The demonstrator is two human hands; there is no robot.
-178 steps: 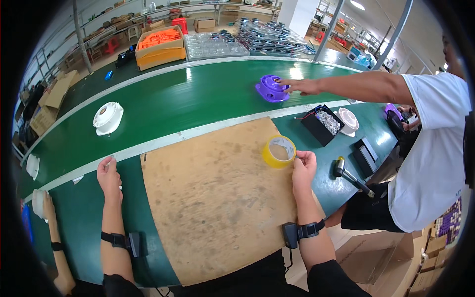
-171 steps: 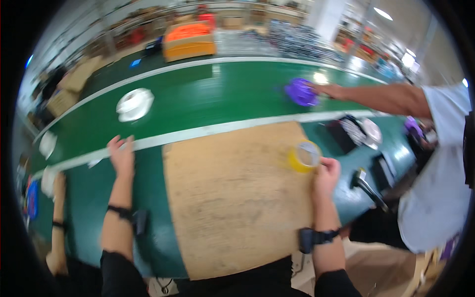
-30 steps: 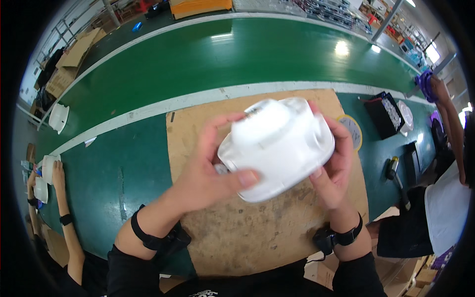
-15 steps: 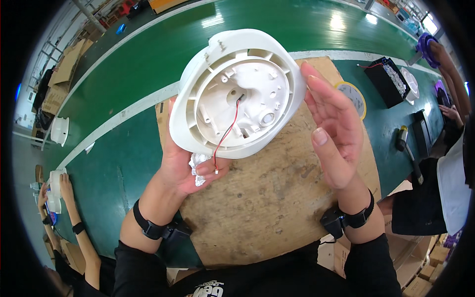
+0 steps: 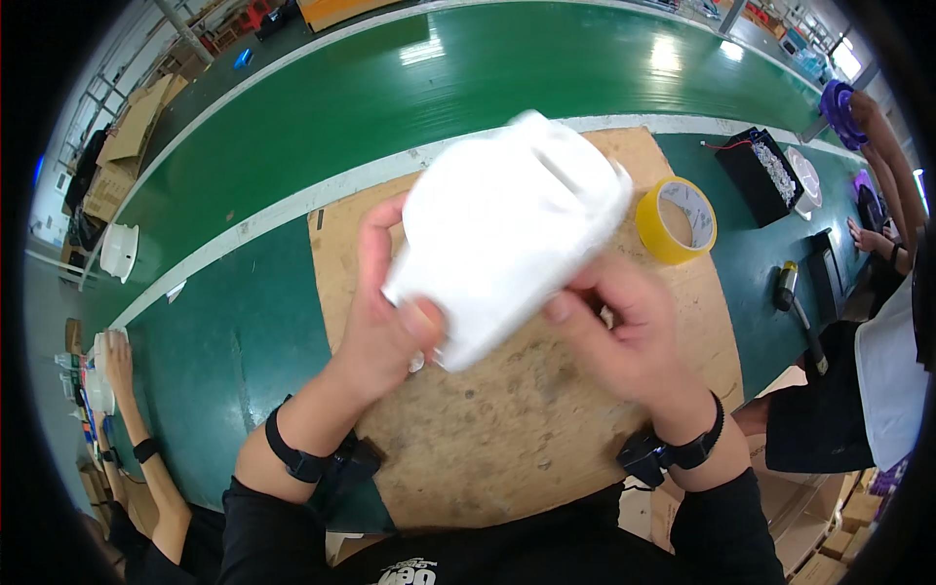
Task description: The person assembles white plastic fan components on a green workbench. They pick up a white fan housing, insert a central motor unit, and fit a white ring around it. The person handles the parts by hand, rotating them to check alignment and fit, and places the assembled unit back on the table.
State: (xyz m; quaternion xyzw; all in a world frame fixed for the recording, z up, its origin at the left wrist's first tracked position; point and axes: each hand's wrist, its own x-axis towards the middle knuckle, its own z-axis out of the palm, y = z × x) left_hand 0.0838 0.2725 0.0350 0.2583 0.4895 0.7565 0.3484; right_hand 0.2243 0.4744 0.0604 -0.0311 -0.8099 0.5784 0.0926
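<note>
A white plastic housing (image 5: pixel 507 224), blurred by motion, is tilted above the work board with its smooth outer side and a slot showing. My left hand (image 5: pixel 385 312) grips its lower left edge, thumb on top. A small white scrap peeks out under that thumb. At the housing's lower right edge my right hand (image 5: pixel 624 327) is closed, thumb and fingers on the rim. The hollow inside and the red-and-black wire are hidden from view.
Under my hands lies a worn brown board (image 5: pixel 546 439) on the green table. Beside it are a yellow tape roll (image 5: pixel 673 229), a black box of small parts (image 5: pixel 765 175) and a hammer (image 5: pixel 795 292). Co-workers' hands handle white parts at left and a purple part (image 5: pixel 838 107) at right.
The housing has turned over, from its open inner side to its smooth outer side, and come lower. My right hand has moved from spread fingers onto its edge. The tape roll is now uncovered.
</note>
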